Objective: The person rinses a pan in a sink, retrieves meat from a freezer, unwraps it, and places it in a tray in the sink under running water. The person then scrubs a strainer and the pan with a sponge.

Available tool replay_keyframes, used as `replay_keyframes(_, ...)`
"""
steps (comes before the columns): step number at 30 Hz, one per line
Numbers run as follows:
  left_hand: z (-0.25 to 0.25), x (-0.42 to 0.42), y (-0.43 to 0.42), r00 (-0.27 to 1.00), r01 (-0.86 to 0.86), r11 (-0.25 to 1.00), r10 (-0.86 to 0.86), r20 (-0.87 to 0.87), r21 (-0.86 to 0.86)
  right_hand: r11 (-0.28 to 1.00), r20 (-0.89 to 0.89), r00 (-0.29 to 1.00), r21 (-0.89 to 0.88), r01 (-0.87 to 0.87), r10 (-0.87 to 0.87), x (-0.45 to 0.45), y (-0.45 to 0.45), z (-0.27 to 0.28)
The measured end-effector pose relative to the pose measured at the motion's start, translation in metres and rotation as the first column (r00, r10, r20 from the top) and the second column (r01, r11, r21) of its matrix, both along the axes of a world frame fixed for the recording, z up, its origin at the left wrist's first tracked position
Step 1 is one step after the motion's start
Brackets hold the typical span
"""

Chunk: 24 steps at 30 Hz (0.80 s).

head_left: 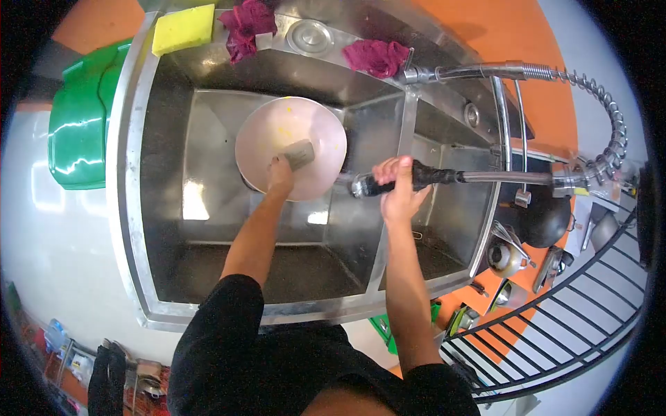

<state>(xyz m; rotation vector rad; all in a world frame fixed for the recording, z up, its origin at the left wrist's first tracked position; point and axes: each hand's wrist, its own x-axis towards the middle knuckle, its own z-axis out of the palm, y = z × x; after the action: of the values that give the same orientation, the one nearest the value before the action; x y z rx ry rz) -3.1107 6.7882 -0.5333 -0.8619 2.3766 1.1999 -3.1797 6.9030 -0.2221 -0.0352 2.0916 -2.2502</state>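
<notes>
My left hand (279, 175) reaches into a wide pale pink bowl (253, 149) in the left sink basin. Its fingers are closed on a grey-green scouring pad (300, 154), held against the inside of the bowl. Small yellow bits show on the bowl's inner wall. Over the divider between the basins, my right hand (401, 197) is wrapped around the black handle of a spray nozzle (433, 177). The nozzle's metal head (359, 186) points left toward the bowl. Whether water is coming out is hard to make out.
Along the sink's back ledge lie a yellow sponge (184, 30), two dark red cloths (248, 28) and a round metal drain cover (310, 37). A coiled spring hose (614, 114) arches at the right. Beyond are a black railing (562, 333), a dark wok (546, 220) and a green bin (80, 121).
</notes>
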Motion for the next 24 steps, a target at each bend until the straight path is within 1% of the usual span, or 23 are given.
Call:
replay_keyframes(2,0.015,-0.001,0.002,1.0,-0.025,0.998,0.026,-0.004,0.065,0.996,0.078,0.995,-0.073,-0.055,0.06,0.012,-0.005,-0.001)
replay_keyframes(3,0.014,-0.003,0.004,0.998,0.013,0.995,-0.019,0.065,0.099,0.99,0.115,0.989,-0.114,-0.078,0.091,0.015,-0.007,0.0)
replay_keyframes(4,0.007,-0.002,0.007,0.989,0.05,0.99,-0.068,0.134,0.134,0.981,0.101,0.989,-0.17,-0.091,0.109,0.016,-0.007,0.002)
replay_keyframes(6,-0.034,0.01,0.016,0.973,0.213,0.977,-0.211,0.099,-0.009,0.949,0.061,0.987,-0.289,-0.123,0.147,0.008,-0.015,0.009)
replay_keyframes(7,-0.081,0.027,0.025,0.947,0.317,0.928,-0.319,0.019,-0.198,0.936,0.033,0.99,-0.331,-0.119,0.137,0.002,-0.019,0.015)
replay_keyframes(8,-0.077,0.029,0.021,0.925,0.378,0.9,-0.379,0.04,-0.215,0.928,-0.001,0.996,-0.364,-0.08,0.086,-0.004,-0.025,0.022)
replay_keyframes(9,-0.072,0.03,0.017,0.898,0.438,0.869,-0.437,0.06,-0.232,0.932,-0.061,0.998,-0.36,-0.035,0.014,-0.009,-0.031,0.027)
replay_keyframes(10,-0.014,0.015,0.001,0.881,0.462,0.884,-0.449,0.153,-0.067,0.933,-0.119,0.991,-0.359,0.012,-0.059,-0.013,-0.036,0.029)
replay_keyframes(11,0.022,0.008,-0.009,0.849,0.459,0.882,-0.47,0.242,0.104,0.947,-0.171,0.979,-0.316,0.049,-0.108,-0.016,-0.039,0.028)
replay_keyframes(12,-0.011,0.011,-0.008,0.832,0.52,0.854,-0.51,0.218,0.013,0.958,-0.226,0.962,-0.275,0.088,-0.153,-0.019,-0.042,0.026)
replay_keyframes(13,-0.075,0.015,-0.006,0.812,0.571,0.817,-0.549,0.197,-0.08,0.964,-0.283,0.939,-0.235,0.127,-0.193,-0.02,-0.044,0.024)
replay_keyframes(14,-0.109,0.015,-0.007,0.79,0.612,0.772,-0.586,0.181,-0.173,0.955,-0.268,0.939,-0.258,0.145,-0.215,-0.02,-0.044,0.021)
replay_keyframes(15,-0.092,0.016,-0.015,0.882,0.459,0.819,-0.468,0.063,-0.344,0.946,-0.25,0.939,-0.28,0.164,-0.236,-0.017,-0.044,0.017)
replay_keyframes(16,-0.051,0.014,-0.029,0.934,0.268,0.832,-0.349,-0.082,-0.486,0.937,-0.234,0.938,-0.301,0.179,-0.254,-0.016,-0.043,0.013)
replay_keyframes(18,0.024,0.005,-0.054,0.963,-0.032,0.802,-0.135,-0.233,-0.596,0.923,-0.156,0.981,-0.381,0.05,-0.117,-0.009,-0.043,0.01)
replay_keyframes(19,0.057,-0.001,-0.063,0.973,-0.119,0.788,-0.027,-0.228,-0.604,0.914,-0.113,0.992,-0.405,0.002,-0.052,-0.004,-0.048,0.011)
replay_keyframes(20,0.07,-0.003,-0.066,0.972,-0.201,0.765,0.08,-0.22,-0.611,0.902,-0.069,0.998,-0.429,-0.042,0.013,0.0,-0.052,0.01)
replay_keyframes(21,0.068,-0.005,-0.07,0.978,-0.193,0.825,0.119,-0.171,-0.531,0.895,-0.103,0.993,-0.434,-0.1,0.061,0.001,-0.056,0.004)
replay_keyframes(24,0.047,-0.017,-0.107,0.98,-0.197,0.947,0.201,-0.01,-0.254,0.931,-0.202,0.979,-0.363,-0.037,-0.039,-0.009,-0.073,0.007)
